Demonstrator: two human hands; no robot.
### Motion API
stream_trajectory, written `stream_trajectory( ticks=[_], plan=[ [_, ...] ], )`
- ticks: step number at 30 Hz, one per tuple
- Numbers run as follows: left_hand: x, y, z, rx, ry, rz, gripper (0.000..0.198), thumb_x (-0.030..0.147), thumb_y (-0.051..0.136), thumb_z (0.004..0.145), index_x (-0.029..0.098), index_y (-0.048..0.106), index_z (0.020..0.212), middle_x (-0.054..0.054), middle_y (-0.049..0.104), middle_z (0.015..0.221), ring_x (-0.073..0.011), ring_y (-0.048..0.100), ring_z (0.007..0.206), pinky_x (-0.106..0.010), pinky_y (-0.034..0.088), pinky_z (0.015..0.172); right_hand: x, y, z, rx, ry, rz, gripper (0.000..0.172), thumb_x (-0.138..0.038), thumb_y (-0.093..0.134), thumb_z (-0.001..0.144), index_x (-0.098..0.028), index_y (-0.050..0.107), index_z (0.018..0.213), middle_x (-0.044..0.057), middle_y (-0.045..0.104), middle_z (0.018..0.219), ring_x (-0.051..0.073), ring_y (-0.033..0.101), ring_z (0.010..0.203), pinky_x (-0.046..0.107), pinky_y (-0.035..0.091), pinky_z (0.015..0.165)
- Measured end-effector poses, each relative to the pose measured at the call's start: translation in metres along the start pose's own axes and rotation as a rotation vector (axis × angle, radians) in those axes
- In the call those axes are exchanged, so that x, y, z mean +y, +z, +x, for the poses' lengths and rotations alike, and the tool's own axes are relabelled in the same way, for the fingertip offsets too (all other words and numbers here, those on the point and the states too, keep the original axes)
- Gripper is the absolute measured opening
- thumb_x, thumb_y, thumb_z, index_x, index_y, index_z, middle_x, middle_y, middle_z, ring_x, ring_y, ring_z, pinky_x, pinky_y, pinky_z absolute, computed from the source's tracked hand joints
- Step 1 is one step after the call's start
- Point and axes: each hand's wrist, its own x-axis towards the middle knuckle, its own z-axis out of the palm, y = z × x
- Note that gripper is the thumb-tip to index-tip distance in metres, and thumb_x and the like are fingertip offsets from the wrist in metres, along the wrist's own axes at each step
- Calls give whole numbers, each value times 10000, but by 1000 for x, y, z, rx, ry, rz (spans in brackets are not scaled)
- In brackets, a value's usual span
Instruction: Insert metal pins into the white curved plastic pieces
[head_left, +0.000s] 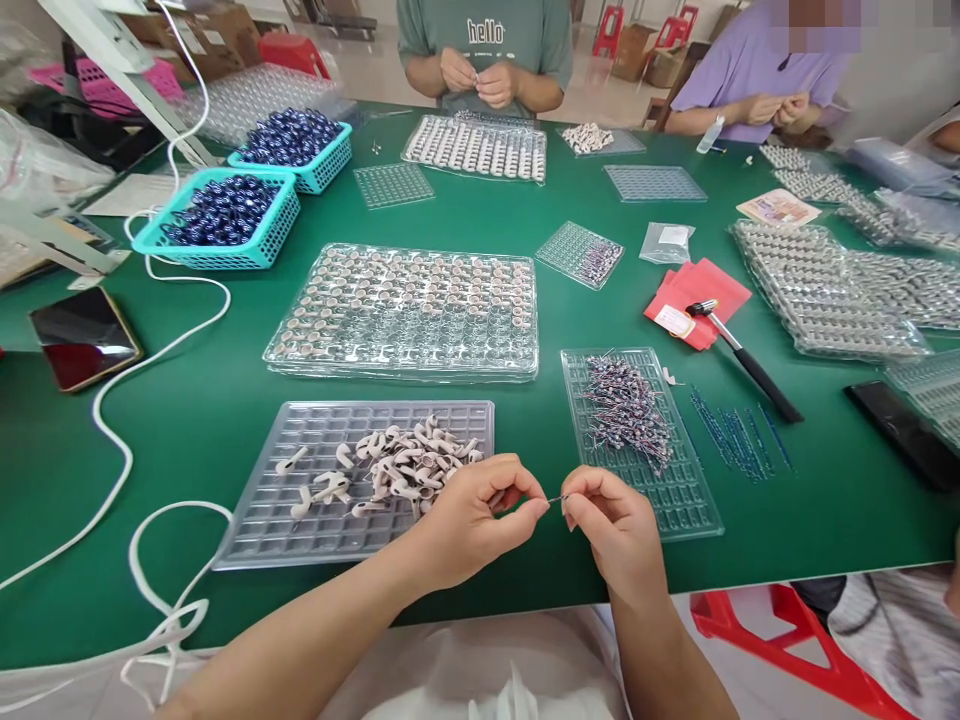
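Observation:
My left hand (pixel 480 515) and my right hand (pixel 619 525) meet near the table's front edge, both in a pinch. Between their fingertips runs a thin dark wire (pixel 555 499); whatever is at its ends is hidden by the fingers. Under and beside my left hand, a grey compartment tray (pixel 259 530) bears a heap of whitish earbud shells (pixel 409 465). To the right of my right hand, a clear tray (pixel 694 510) carries a pile of small wired parts (pixel 626 410).
Beyond lies a clear blister tray (pixel 397 345) with rows of earbud parts. Blue baskets (pixel 259 250) hold dark blue glossy pieces. A hammer (pixel 750 365) rests partly on red envelopes (pixel 724 285). A phone (pixel 86 340) and white cable (pixel 120 440) lie left. Two people work across the table.

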Motion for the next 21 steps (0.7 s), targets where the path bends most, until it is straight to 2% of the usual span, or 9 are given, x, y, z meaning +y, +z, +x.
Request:
stream_trajectory(
  ticks=[4, 7, 10, 12, 15, 18, 21],
  plan=[
    [-2, -3, -1, -2, 21, 17, 118, 191, 589, 833, 163, 635, 728, 35, 433, 652, -96, 404, 599, -238, 315, 572, 3, -1, 0, 6, 25, 34, 114, -200, 619, 859, -201, 627, 746, -24, 552, 687, 94, 482, 592, 222, 380, 529],
    [-1, -6, 1, -13, -54, -70, 137, 218, 585, 847, 163, 604, 723, 37, 433, 646, -96, 391, 584, -239, 309, 557, 3, -3, 0, 44, 11, 57, 110, -195, 622, 854, -197, 628, 744, -20, 549, 681, 98, 482, 594, 225, 375, 524],
    [2, -9, 4, -20, -184, -267, 154, 280, 599, 861, 161, 587, 763, 40, 433, 648, -88, 359, 570, -229, 290, 537, 5, -4, 1, 94, -31, 81, 89, -197, 627, 855, -201, 635, 766, -17, 552, 702, 99, 484, 601, 226, 376, 527],
    [2, -9, 6, -58, -305, -513, 155, 308, 616, 850, 157, 619, 883, 34, 444, 686, -83, 356, 577, -218, 285, 530, 7, -5, 1, 115, -52, 82, 75, -209, 637, 859, -202, 639, 784, -14, 556, 723, 98, 486, 607, 227, 381, 531],
    [0, -7, 8, -130, -452, -878, 279, 232, 648, 773, 131, 644, 1033, -12, 512, 800, -86, 430, 622, -217, 340, 553, 7, -4, 1, 139, -77, 60, 70, -223, 644, 864, -200, 640, 798, -6, 561, 741, 104, 493, 618, 233, 388, 536],
    [-4, -3, 9, -148, -477, -970, 289, 164, 661, 738, 104, 664, 1021, -45, 575, 837, -88, 508, 629, -238, 408, 614, 6, -3, 1, 149, -106, 30, 66, -222, 636, 870, -198, 642, 809, -2, 557, 746, 114, 505, 638, 240, 398, 547],
    [-8, 4, 9, -117, -437, -957, 258, 200, 687, 778, 105, 667, 1017, -64, 618, 894, -98, 576, 668, -251, 454, 668, 4, -2, 0, 157, -134, -1, 90, -220, 622, 881, -203, 638, 794, -1, 554, 746, 123, 521, 669, 246, 412, 574]
  ],
)
